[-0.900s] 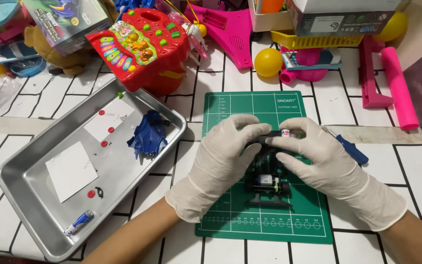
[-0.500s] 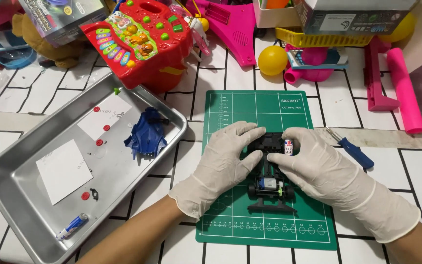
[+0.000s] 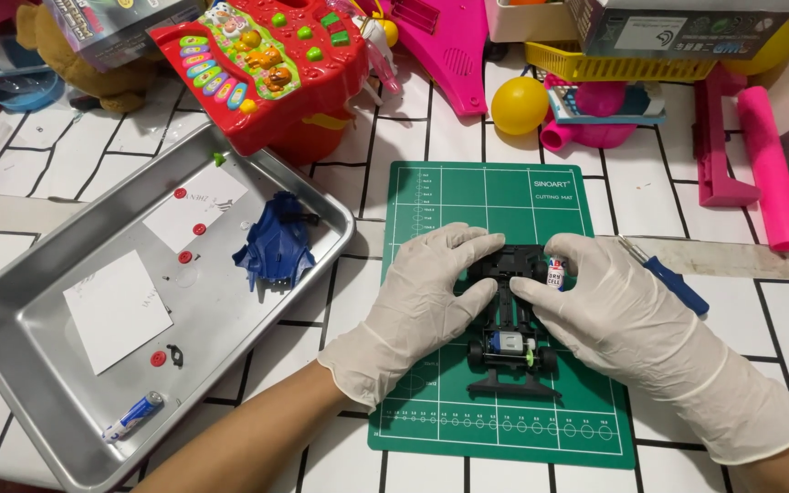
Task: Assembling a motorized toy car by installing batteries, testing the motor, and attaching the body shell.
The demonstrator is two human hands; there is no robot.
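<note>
A small black toy car chassis [image 3: 510, 342] with a motor and green parts lies on a green cutting mat [image 3: 504, 201]. My left hand [image 3: 426, 306], in a white glove, grips the chassis's far end from the left. My right hand [image 3: 623, 315], also gloved, presses on the same end from the right, with a small battery showing between the fingers. The front of the chassis is partly hidden under my fingers.
A metal tray [image 3: 20, 347] to the left holds a blue car body [image 3: 278, 246], two white papers, small red parts and a battery [image 3: 134, 415]. A blue-handled screwdriver [image 3: 673, 283] lies right of the mat. Colourful toys, a yellow ball [image 3: 520, 105] and boxes crowd the back.
Both hands have stayed on the chassis's far end with small finger shifts. The view has moved slightly, so everything sits a little lower in frame.
</note>
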